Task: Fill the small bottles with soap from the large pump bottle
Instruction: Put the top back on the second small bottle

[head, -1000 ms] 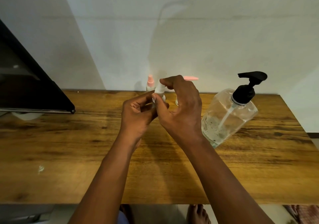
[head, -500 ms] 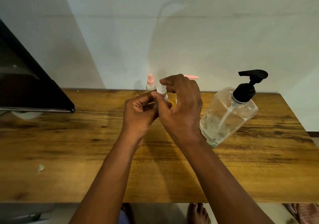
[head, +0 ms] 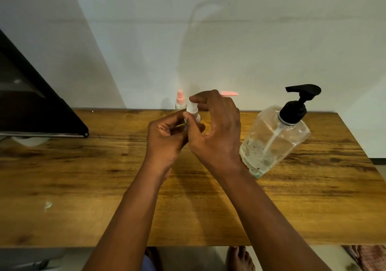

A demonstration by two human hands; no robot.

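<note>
My left hand (head: pixel 167 139) grips the body of a small bottle, mostly hidden inside my fingers, above the middle of the wooden table (head: pixel 83 176). My right hand (head: pixel 217 128) pinches that bottle's white spray cap (head: pixel 192 110) between thumb and forefinger. The large clear pump bottle (head: pixel 275 139) with a black pump head stands to the right, with a little foamy soap at its bottom. A small bottle with a pink spray top (head: pixel 180 100) stands at the wall behind my hands. A pink pump nozzle (head: pixel 229 93) of another small bottle shows past my right fingers.
A dark flat panel (head: pixel 31 108) slants over the table's left end, with a pale round object (head: pixel 29 141) under it. The white wall rises right behind the table. Bare feet (head: pixel 240 258) show below the front edge.
Both hands stayed in place at the small bottle; my right fingers shifted slightly on the white cap. The pump bottle did not move on the table.
</note>
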